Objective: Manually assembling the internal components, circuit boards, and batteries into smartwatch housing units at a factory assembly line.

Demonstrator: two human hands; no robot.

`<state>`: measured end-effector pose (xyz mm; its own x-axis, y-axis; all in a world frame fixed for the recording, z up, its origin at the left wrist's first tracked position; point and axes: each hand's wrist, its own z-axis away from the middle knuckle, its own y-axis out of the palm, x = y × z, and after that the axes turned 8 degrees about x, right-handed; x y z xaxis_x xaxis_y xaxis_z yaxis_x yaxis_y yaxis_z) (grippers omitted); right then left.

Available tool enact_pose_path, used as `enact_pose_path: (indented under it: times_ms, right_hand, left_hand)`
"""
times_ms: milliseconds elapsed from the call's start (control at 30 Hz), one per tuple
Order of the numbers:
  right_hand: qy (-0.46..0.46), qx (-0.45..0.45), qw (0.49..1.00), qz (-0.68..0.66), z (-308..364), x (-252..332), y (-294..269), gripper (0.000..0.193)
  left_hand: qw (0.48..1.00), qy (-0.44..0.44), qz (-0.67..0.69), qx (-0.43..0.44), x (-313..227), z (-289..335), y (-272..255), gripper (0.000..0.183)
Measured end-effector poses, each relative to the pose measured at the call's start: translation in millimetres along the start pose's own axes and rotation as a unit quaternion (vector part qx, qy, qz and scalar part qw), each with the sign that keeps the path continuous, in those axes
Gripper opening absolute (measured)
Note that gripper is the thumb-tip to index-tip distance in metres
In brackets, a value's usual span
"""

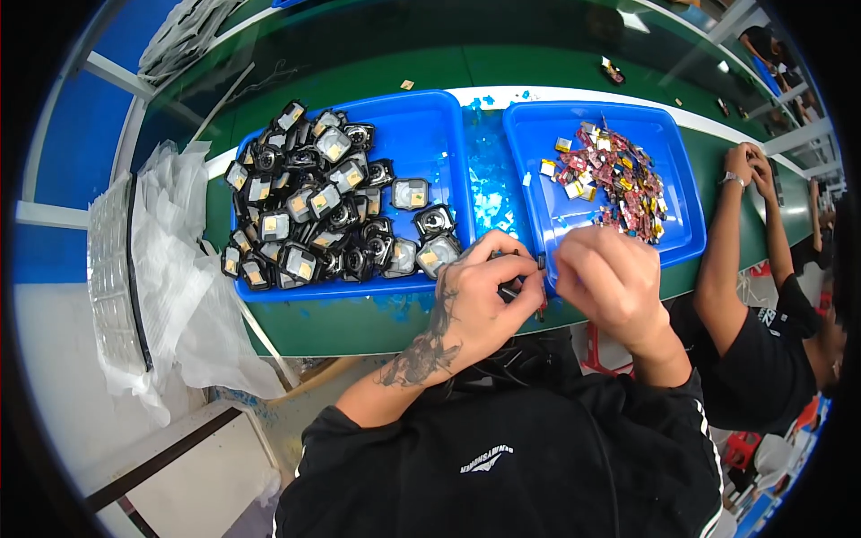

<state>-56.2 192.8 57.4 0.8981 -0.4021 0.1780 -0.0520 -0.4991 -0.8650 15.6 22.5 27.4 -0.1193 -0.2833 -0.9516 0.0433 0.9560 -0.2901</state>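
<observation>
My left hand (491, 291) is closed on a small black casing (509, 290), which its fingers partly cover. Just to the right, my right hand (614, 282) has its fingers bent into a pinch close to the casing. Whatever it may hold is hidden behind the knuckles. Beyond my left hand, a wide blue tray (417, 134) holds a heap of black watch-like casings (305, 202), many with a pale square panel. A second blue tray (536, 134), past my right hand, contains a pile of small red circuit boards (619, 179) mixed with silver and yellow pieces.
Blue scraps (493, 202) are scattered between the trays on the green bench (359, 332). Crumpled translucent plastic sheeting (184, 269) hangs at the left. To the right, another person's hands (749, 166) work at the bench. A small dark part (613, 72) lies farther back.
</observation>
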Motion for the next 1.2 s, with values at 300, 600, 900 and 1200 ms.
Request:
enact_pose_path:
  times_ms: [300,600,900,1200]
  right_hand:
    - [0.240,0.086,0.930,-0.265,-15,0,22,0.020]
    - [0.215,-0.016,0.700,-0.681,11,1,35,0.014]
    - [0.318,-0.018,0.814,-0.486,5,25,17,0.009]
    - [0.184,-0.093,0.946,-0.251,-21,33,38,0.014]
  left_hand:
    - [0.969,-0.051,0.236,0.061,18,10,-16,0.014]
    - [0.859,-0.142,0.467,0.153,20,6,-22,0.022]
    - [0.906,-0.066,0.417,0.031,10,2,-24,0.052]
    - [0.905,-0.005,0.420,-0.063,14,7,8,0.039]
